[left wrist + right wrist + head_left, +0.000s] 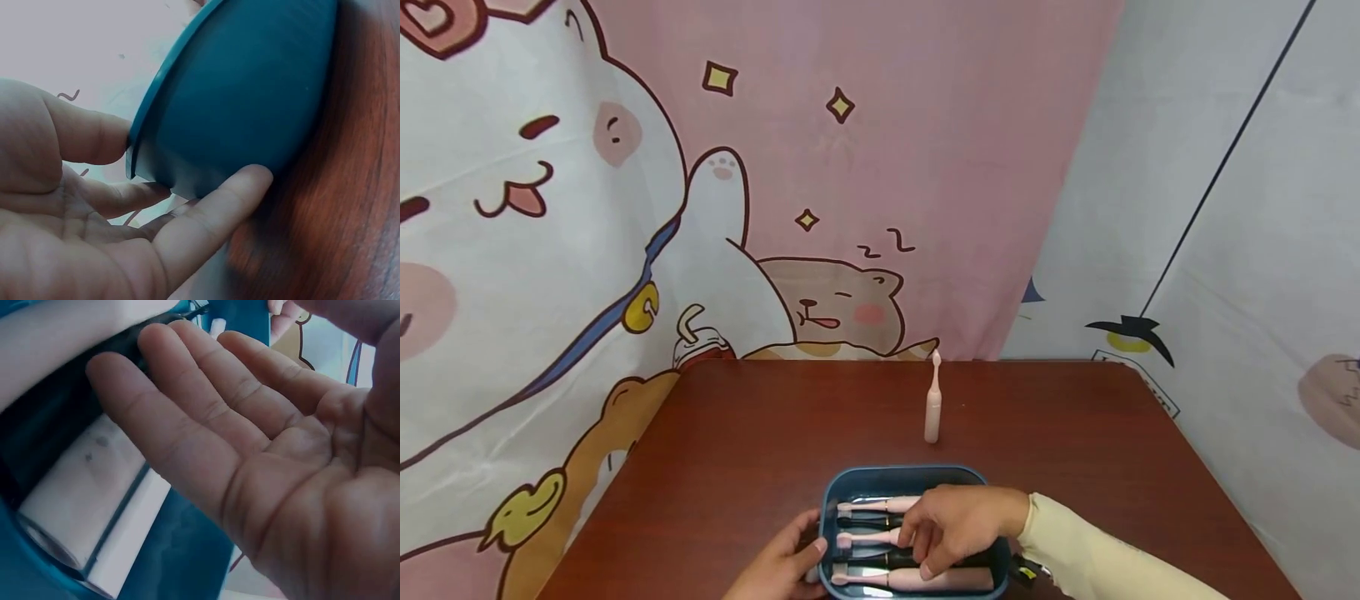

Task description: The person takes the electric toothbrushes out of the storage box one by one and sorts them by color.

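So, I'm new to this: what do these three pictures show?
There's no robot, just a person working bare-handed. A head camera took the wide picture; a camera on each wrist took the close-ups. The left hand holds the dark blue plastic basket by its end, on a reddish-brown wood-grain table. The right hand, its fingers relaxed, is over thick-handled pale pink and black toothbrushes inside; I see no firm grip. Another pale pink toothbrush is farther back.
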Motion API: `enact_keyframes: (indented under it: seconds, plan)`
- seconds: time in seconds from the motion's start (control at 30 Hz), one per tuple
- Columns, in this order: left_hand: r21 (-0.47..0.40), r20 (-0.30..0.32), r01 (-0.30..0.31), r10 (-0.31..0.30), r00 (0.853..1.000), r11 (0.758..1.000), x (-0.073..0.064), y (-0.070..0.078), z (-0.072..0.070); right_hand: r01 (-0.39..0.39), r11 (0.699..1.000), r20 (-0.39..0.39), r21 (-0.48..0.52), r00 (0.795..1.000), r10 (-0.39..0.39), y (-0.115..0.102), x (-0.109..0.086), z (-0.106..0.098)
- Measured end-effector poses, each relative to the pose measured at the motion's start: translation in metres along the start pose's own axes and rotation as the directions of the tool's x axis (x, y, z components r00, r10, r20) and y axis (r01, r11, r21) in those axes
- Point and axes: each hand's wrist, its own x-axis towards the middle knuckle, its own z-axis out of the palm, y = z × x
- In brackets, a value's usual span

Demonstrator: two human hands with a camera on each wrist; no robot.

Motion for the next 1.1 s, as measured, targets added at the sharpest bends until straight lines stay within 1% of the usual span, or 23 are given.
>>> enact_keyframes:
  seconds: [0.2, 0.3, 0.5, 0.73, 0.83, 0.97, 1.0, 1.1]
  plan:
    - [0.000, -0.002, 0.002, -0.002, 1.000, 1.000, 0.000, 0.000, 0.000, -0.023, 1.000, 0.000, 0.016, 1.000, 0.023, 0.001, 0.005, 0.004]
    - [0.000, 0.000, 0.000, 0.000, 1.000, 1.000, 0.000, 0.001, 0.000, -0.017, 1.000, -0.011, -0.019, 1.000, 0.017, 0.000, 0.006, 0.006]
    - [0.001, -0.005, 0.002, -0.002, 1.000, 1.000, -0.001, 0.001, 0.000, -0.025, 0.992, -0.031, -0.121, 0.999, 0.021, -0.004, 0.008, 0.009]
    - [0.000, -0.009, 0.022, -0.022, 1.000, 1.000, 0.000, 0.001, 0.000, -0.029, 0.981, -0.031, -0.190, 0.999, 0.024, -0.006, 0.009, 0.010]
    - [0.000, -0.013, 0.030, -0.030, 0.999, 1.000, 0.001, 0.001, 0.000, -0.029, 0.974, -0.024, -0.225, 0.999, 0.024, -0.006, 0.010, 0.010]
    - [0.001, -0.010, 0.023, -0.023, 1.000, 1.000, 0.002, 0.000, 0.000, -0.033, 0.960, -0.024, -0.277, 0.999, 0.027, -0.007, 0.011, 0.010]
    - [0.000, -0.014, 0.027, -0.027, 1.000, 1.000, 0.002, 0.000, 0.000, -0.030, 0.955, -0.023, -0.296, 0.999, 0.024, -0.008, 0.011, 0.010]
    - [-0.014, 0.009, 0.012, -0.012, 1.000, 1.000, 0.002, 0.000, -0.002, -0.014, 0.926, -0.024, -0.377, 1.000, 0.005, -0.010, 0.012, 0.011]
